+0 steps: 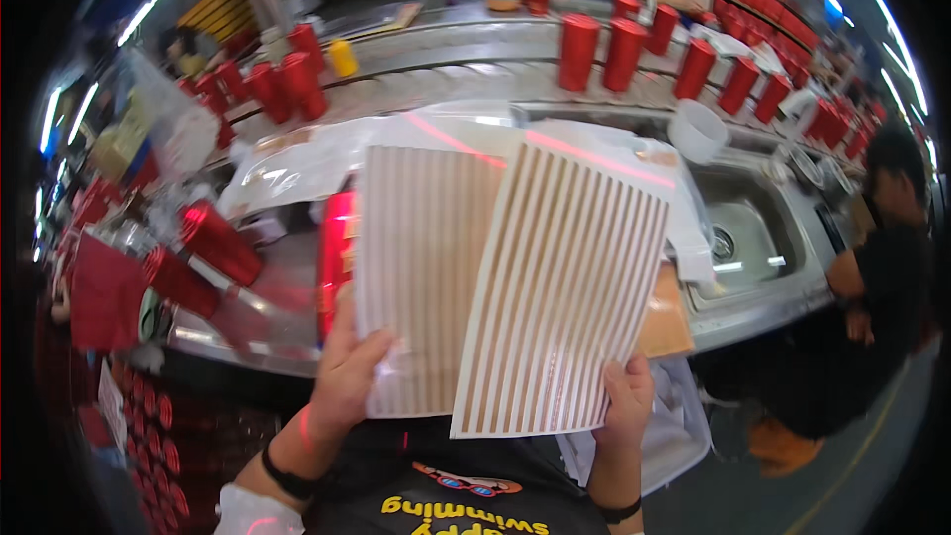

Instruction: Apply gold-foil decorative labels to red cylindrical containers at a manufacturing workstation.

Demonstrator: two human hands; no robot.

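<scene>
My left hand (345,365) grips the lower left edge of a striped sheet (421,277), its thumb lying on the front. This sheet has pale, faint brown and white stripes. My right hand (627,401) pinches the lower right edge of a second striped sheet (567,287), which is tilted and overlaps the first one. Its brown and white stripes show more sharply. Both sheets are held up in front of my body. Behind the left one, a shiny red object (337,253) is partly hidden.
White film (297,173) lies across the metal counter. At right are a steel sink (763,238), a white tub (698,131) and a co-worker (892,267). Red cylinders (578,52) stand along the back; others (220,243) lie at left. A brown sheet (666,315) sits beyond my right hand.
</scene>
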